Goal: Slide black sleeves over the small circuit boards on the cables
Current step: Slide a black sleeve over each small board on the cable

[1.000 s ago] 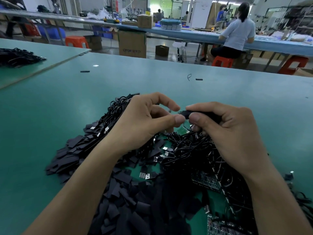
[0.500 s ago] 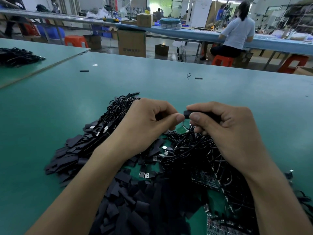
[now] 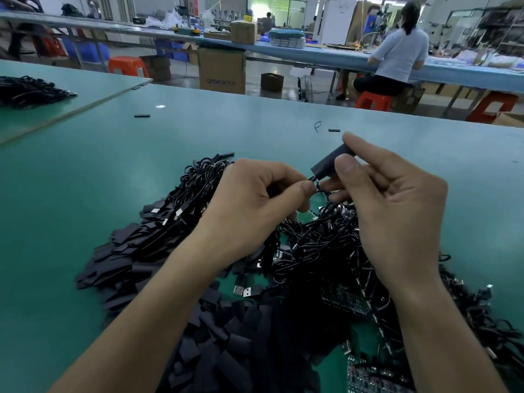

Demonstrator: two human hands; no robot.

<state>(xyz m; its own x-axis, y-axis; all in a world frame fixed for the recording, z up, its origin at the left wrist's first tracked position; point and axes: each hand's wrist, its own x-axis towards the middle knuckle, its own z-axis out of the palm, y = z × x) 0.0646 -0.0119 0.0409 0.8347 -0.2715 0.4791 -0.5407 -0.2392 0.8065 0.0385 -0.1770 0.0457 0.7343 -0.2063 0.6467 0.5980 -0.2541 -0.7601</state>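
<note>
- I judge one sleeve (image 3: 331,163) is being seated over its board. It is held tilted in the air just above the cable pile (image 3: 320,239), and I cannot see the board itself.
- Next I'd want a steady pull on the cable (image 3: 315,181) against the sleeve.
- The right hand (image 3: 397,211) pinches the sleeve between thumb and forefinger, with the other fingers curled loosely.
- The left hand (image 3: 255,205) has its fingers closed on the cable at the sleeve's lower mouth.
</note>
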